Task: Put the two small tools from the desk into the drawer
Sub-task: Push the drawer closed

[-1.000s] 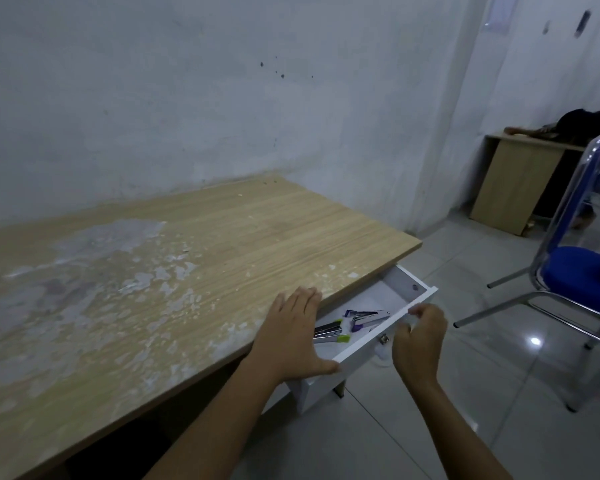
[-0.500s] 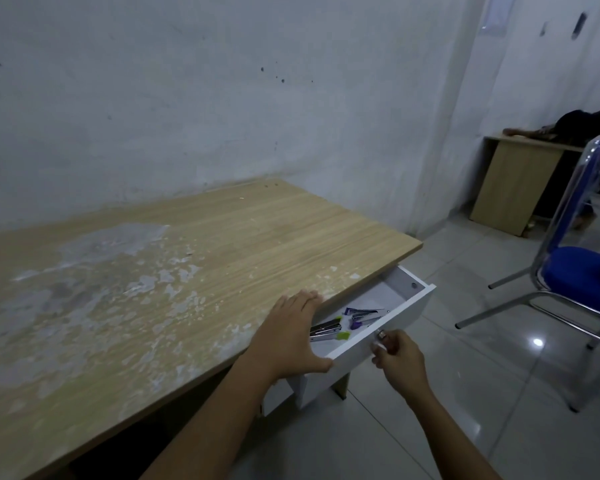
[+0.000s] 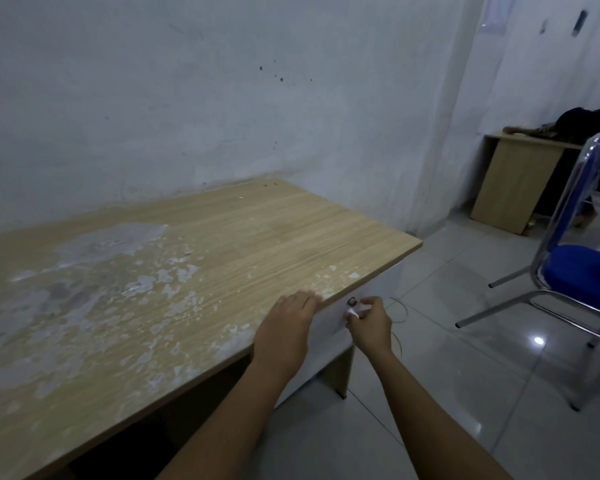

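The white drawer (image 3: pixel 378 285) sits flush under the right end of the wooden desk (image 3: pixel 194 271), fully pushed in. The two small tools are hidden inside it. My left hand (image 3: pixel 286 332) lies flat on the desk's front edge, fingers together, holding nothing. My right hand (image 3: pixel 369 322) is closed on the drawer's small handle (image 3: pixel 352 311), just below the round keyhole.
The desk top is worn with pale patches and stands against a white wall. A blue chair with a chrome frame (image 3: pixel 579 271) stands on the tiled floor to the right. A second wooden desk (image 3: pixel 513 181) is in the far corner. A thin wire lies on the floor by the drawer.
The drawer was open with the two tools lying inside. My right hand took the handle and pushed it shut. My left hand stayed on the desk edge.
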